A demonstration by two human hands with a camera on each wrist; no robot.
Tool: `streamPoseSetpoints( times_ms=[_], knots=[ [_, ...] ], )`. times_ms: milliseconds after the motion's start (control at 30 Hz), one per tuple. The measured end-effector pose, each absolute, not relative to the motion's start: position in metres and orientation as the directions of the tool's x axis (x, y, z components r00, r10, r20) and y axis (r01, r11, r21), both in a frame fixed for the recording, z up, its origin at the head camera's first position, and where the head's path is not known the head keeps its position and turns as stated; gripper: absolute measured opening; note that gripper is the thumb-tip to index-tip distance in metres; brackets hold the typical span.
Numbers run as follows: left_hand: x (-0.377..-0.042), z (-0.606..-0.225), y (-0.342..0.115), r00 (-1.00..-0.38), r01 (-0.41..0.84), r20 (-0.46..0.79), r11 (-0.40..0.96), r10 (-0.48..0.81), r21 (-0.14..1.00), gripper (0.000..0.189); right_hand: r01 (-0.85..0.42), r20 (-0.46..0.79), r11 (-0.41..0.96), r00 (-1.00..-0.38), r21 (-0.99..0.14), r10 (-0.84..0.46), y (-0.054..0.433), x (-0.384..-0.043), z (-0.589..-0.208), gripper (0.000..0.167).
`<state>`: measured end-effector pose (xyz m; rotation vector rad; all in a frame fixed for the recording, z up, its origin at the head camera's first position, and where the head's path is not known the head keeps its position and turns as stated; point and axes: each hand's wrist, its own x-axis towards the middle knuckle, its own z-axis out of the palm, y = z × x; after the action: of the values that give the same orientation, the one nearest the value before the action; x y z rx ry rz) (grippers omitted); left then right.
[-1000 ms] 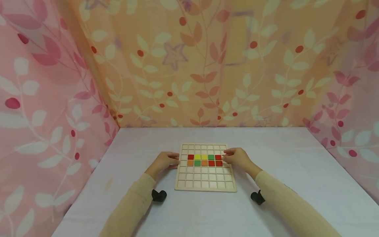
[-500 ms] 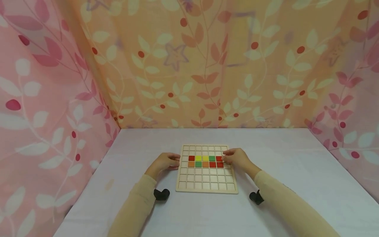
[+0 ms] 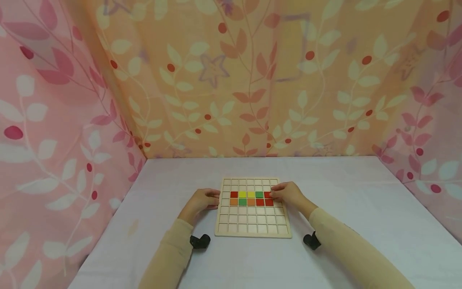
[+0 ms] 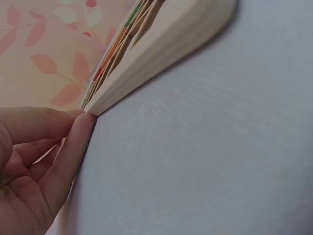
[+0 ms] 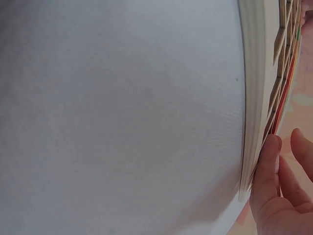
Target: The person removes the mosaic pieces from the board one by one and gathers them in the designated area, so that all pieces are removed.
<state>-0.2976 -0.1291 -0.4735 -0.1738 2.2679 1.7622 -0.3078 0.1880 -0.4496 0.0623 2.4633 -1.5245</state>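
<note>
A pale wooden grid board [image 3: 247, 220] lies on the white table in the head view. Two neighbouring rows of its squares hold coloured tiles: red, yellow, green and orange. My left hand [image 3: 200, 202] is at the board's left edge; the left wrist view has its thumb and forefinger tips right at that edge, the other fingers bent behind. On the opposite side, my right hand [image 3: 290, 194] reaches in with a fingertip at the red tile [image 3: 267, 194] in the upper row. The right wrist view shows its digits [image 5: 266, 166] extended along the board's side, slightly spread.
A white cloth covers the table [image 3: 249, 261]. Floral curtains rise behind it [image 3: 249, 80] and on both sides. A black wrist mount [image 3: 200, 241] sticks out from the left sleeve, another [image 3: 312, 241] from the right one.
The left forearm has shifted slightly right while its fingers stay at the board's edge. The right hand barely moves. The whole head view has tipped a little, and the tiles keep their squares.
</note>
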Motion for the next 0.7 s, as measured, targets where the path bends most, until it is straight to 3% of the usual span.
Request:
streamPoseSetpoints(
  times_ms=[700],
  knots=[
    [-0.3005, -0.4794, -0.1269, -0.964, -0.244, -0.261, 0.217, 0.056, 0.945, 0.037, 0.209, -0.263, 0.385, -0.960, -0.899, -0.094, 0.1895, -0.3159, -0.4545, 0.030]
  ],
)
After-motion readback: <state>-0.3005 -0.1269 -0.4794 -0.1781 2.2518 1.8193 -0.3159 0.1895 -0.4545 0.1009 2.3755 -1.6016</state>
